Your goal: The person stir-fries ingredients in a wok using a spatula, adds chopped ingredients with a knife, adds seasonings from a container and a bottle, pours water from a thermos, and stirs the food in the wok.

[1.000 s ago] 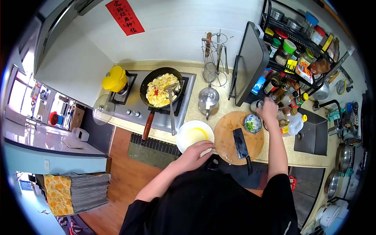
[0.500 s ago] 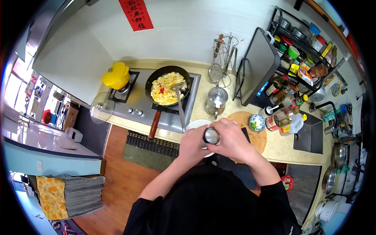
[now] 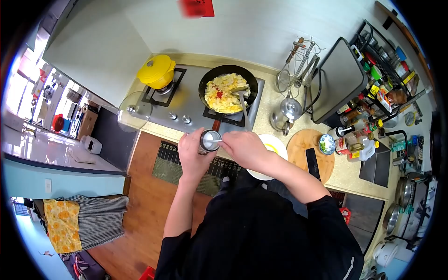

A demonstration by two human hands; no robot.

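Observation:
My left hand (image 3: 190,154) is wrapped around a small jar (image 3: 204,148) with white contents, held upright near the wok's handle. The fingers of my right hand (image 3: 245,147) pinch a thin, pale spoon (image 3: 216,141) whose far end dips into the jar. Beyond the hands, a black wok (image 3: 204,88) on the stove holds a yellow and white egg-like mixture (image 3: 224,100) with a small red heap (image 3: 219,94) on it. A metal spatula (image 3: 244,108) rests in the wok, its handle pointing toward me.
Below my right forearm, a white plate (image 3: 264,140) has yellow residue. Right of it, a round cutting board (image 3: 298,144) bears a knife (image 3: 312,163) and a patterned bowl (image 3: 326,144). A metal pot (image 3: 287,112), bottles (image 3: 357,142), a yellow pot (image 3: 156,70) and a glass lid (image 3: 135,112) stand around.
My hands have moved left with the jar, toward the wok's handle. My right hand has come off the jar and now holds the spoon in it. The camera view has shifted.

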